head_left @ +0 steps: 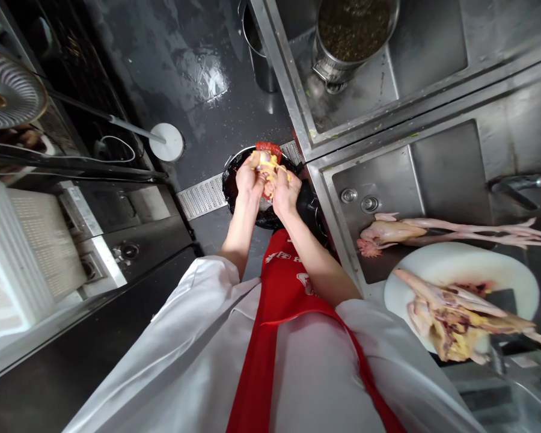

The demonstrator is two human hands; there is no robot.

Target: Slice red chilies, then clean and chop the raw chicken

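My left hand [249, 175] and my right hand [287, 191] are close together, fingers wrapped around a soft clump of poultry innards [267, 161] with yellow fat and pinkish, glossy parts. Both hands hold the clump over a bin [231, 195] lined with a black bag on the floor. Something red [270, 147] shows at the bin's far side, just beyond the clump. To my right, a cut-open plucked bird [455, 328] lies on a round white cutting board [437, 255]. A whole plucked bird [394, 232] with head and long legs rests at the sink behind the board.
A steel sink [379, 174] with a faucet [516, 186] runs along my right. Farther up, a pot [342, 63] of dark liquid stands in another basin. White crates [15, 258] and a fan [9, 90] are on the left. A drain grate [202, 197] crosses the wet floor.
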